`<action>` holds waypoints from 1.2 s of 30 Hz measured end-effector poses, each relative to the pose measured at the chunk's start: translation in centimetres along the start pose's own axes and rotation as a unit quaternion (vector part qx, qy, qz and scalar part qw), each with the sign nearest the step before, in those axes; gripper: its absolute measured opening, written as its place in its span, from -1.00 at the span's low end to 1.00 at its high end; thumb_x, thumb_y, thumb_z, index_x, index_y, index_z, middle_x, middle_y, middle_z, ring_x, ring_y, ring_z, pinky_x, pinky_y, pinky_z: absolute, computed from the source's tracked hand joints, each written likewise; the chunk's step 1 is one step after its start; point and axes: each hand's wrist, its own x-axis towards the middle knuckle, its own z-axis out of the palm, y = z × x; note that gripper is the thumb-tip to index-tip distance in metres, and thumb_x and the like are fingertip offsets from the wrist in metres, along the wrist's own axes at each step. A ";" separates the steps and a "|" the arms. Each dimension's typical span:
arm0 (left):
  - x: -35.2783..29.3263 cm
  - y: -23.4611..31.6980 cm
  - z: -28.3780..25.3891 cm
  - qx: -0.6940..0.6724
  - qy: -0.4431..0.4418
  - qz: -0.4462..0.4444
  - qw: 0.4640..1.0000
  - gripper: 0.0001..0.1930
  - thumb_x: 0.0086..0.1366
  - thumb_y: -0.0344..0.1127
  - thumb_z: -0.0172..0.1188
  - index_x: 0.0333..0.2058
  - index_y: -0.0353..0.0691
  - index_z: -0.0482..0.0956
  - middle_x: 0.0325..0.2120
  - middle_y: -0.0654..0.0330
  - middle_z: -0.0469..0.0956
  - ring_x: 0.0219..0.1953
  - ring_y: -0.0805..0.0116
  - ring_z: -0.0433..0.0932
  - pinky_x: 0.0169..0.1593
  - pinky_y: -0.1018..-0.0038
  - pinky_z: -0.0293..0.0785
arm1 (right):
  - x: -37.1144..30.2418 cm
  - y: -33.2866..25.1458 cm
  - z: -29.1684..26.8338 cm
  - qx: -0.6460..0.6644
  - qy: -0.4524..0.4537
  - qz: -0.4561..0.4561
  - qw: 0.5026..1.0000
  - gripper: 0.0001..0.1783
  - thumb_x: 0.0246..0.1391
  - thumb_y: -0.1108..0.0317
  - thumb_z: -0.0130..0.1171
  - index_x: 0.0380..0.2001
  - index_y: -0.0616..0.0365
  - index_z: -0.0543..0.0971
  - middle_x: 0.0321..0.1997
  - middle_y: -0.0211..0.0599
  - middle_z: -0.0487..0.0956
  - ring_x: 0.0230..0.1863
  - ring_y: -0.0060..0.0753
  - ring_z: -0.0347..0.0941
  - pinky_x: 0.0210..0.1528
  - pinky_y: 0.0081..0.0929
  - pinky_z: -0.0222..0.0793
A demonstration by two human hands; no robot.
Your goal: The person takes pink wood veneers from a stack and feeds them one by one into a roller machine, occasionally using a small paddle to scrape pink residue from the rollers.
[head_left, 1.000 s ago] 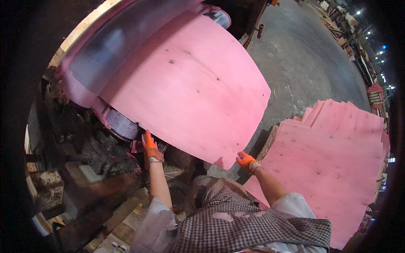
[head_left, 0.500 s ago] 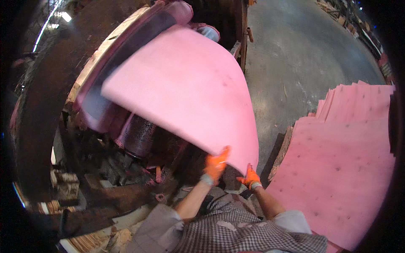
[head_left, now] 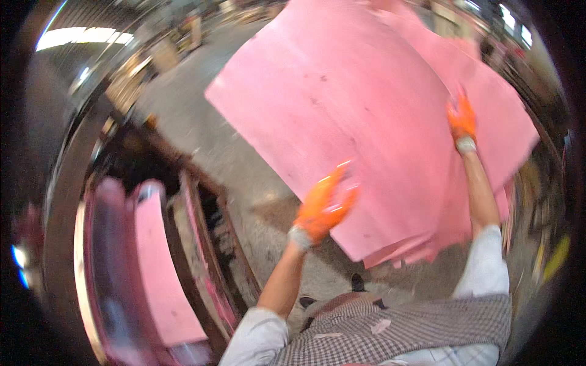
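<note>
A large pink veneer sheet (head_left: 342,116) lies over a pile of similar pink sheets (head_left: 500,122) in front of me. Its near left corner juts out past the pile. My left hand (head_left: 323,204), in an orange glove, is over the sheet's near left edge, thumb and fingers spread apart. Farther off, my right hand (head_left: 462,119), also gloved in orange, is beside the sheet's right edge with fingers stretched out. Motion blurs its fingertips, and whether they touch the sheet does not show clearly.
At the lower left stands a machine with long pink-stained rollers (head_left: 113,262); another pink sheet (head_left: 168,274) rests on it. A dark machine frame (head_left: 207,183) runs alongside. Stacked wood (head_left: 128,82) stands at the far left, beyond the concrete floor (head_left: 183,110).
My view has swung right from the roller machine to the pile. The pink sheet has gone from the rollers to over the pile, and my hands have moved apart and opened.
</note>
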 end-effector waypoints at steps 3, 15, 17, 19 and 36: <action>-8.4 -4.6 -4.5 0.124 -0.002 -0.105 0.987 -0.39 0.36 -0.29 0.19 0.33 -0.34 0.28 0.27 0.00 0.41 0.32 0.21 0.35 0.35 0.31 0.24 | 0.9 -0.2 -2.5 -0.310 0.006 -0.096 0.946 -0.48 0.16 0.07 0.11 0.12 0.11 0.50 0.09 -0.05 0.55 0.14 0.05 0.43 0.18 0.04 0.33; -42.3 15.1 -43.3 0.628 0.437 -0.208 0.609 -0.61 0.43 -0.31 0.13 0.18 -0.30 0.46 0.22 0.03 0.44 0.38 0.22 0.23 0.40 0.28 0.16 | -19.7 -1.6 14.3 -0.143 -0.546 0.189 0.803 -0.51 0.04 0.07 0.08 0.00 0.03 0.61 0.12 0.01 0.58 0.16 0.07 0.49 0.19 0.02 0.35; -45.9 12.6 -40.1 0.604 0.504 -0.169 0.593 -0.64 0.44 -0.31 0.11 0.15 -0.29 0.49 0.21 0.02 0.45 0.39 0.21 0.21 0.41 0.27 0.14 | -25.5 -1.1 17.7 -0.084 -0.557 0.162 0.810 -0.43 0.08 -0.09 0.07 -0.04 0.15 0.59 0.00 0.14 0.61 0.03 0.19 0.54 0.02 0.03 0.46; -49.4 10.4 -32.9 0.593 0.530 -0.168 0.582 -0.67 0.45 -0.32 0.10 0.12 -0.28 0.53 0.19 0.02 0.46 0.39 0.21 0.20 0.43 0.26 0.12 | -36.0 -8.0 18.9 0.091 -0.544 0.069 0.831 -0.44 0.06 -0.13 0.15 -0.30 0.25 0.59 -0.22 0.19 0.63 -0.11 0.22 0.57 -0.08 0.04 0.46; -72.2 -13.2 -11.0 -0.408 0.779 -0.208 0.429 -0.35 0.30 0.24 0.21 0.24 0.02 0.42 0.19 0.25 0.46 0.18 0.28 0.44 0.25 0.23 0.35 | -51.1 -45.8 3.3 0.226 -0.831 -0.223 0.457 -0.26 0.12 -0.07 0.20 0.20 0.24 0.40 -0.13 -0.05 0.64 -0.07 -0.11 0.59 0.03 -0.24 0.47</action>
